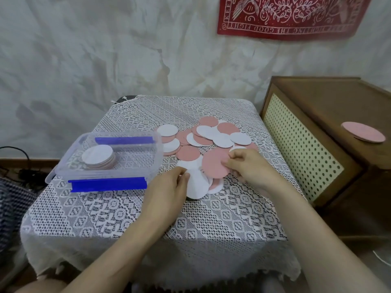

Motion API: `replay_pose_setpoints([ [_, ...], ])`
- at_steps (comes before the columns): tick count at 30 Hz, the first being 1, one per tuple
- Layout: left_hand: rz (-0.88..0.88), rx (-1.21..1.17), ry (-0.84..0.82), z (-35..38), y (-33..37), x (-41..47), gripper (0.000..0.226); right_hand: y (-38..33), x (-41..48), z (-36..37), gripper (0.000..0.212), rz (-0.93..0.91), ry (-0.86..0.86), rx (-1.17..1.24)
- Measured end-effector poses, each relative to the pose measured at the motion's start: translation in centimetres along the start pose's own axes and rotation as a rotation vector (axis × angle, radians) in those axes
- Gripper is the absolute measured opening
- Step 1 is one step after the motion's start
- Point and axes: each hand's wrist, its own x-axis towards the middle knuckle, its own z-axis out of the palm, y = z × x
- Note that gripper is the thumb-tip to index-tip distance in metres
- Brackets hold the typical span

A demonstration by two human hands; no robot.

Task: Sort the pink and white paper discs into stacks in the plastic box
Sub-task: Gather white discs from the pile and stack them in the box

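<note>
Near-centre on the desk point(127, 218), head view: my right hand point(247, 166) pinches a pink disc point(213, 166) by its right edge, thumb and fingertips curled on it, the disc tilted up off the pile. My left hand point(169, 182) has curled fingers on the left edge of a white disc point(197, 185) just beside it. It looks like a pinch, but the underside is hidden. Loose pile point(211, 136) of pink and white discs spreads beyond my hands. Plastic box point(101, 173) sits left, open, with one stack point(98, 159) inside, white on top. A stray disc point(362, 132), pink, lies on the cabinet point(317, 98) at right. My read: the discs are thin, light and floppy, and likely to cling together. Take one by the rim, peel it off singly, don't crease it.
</note>
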Motion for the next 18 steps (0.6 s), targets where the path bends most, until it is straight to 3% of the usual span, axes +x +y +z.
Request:
replay_pose_setpoints([
  [3, -0.011, -0.115, -0.018, -0.3, -0.1, -0.5, 0.023, -0.8, -1.0, 1.3, 0.012, -0.01, -0.138, -0.067],
  [7, -0.049, -0.238, -0.095, -0.8, -0.2, -0.5, 0.016, -1.2, -0.7, 3.4, 0.018, -0.011, -0.16, -0.12],
  [9, -0.068, -0.218, -0.079, -1.1, -0.6, -0.3, 0.014, -1.1, 0.2, 3.8, 0.02, -0.05, -0.093, -0.146],
  [13, -0.085, -0.197, -0.062, -1.1, -1.4, 0.1, 0.015, -1.2, 2.7, 4.5, 0.016, -0.104, 0.152, -0.493],
  [16, -0.081, -0.186, -0.062, -1.0, -1.8, 0.2, 0.018, -1.9, 4.0, 5.8, 0.03, -0.154, 0.159, -0.668],
  [18, -0.081, -0.182, -0.059, -0.9, -1.9, 0.3, 0.02, -2.3, 4.2, 6.3, 0.028, -0.199, 0.113, -0.741],
])
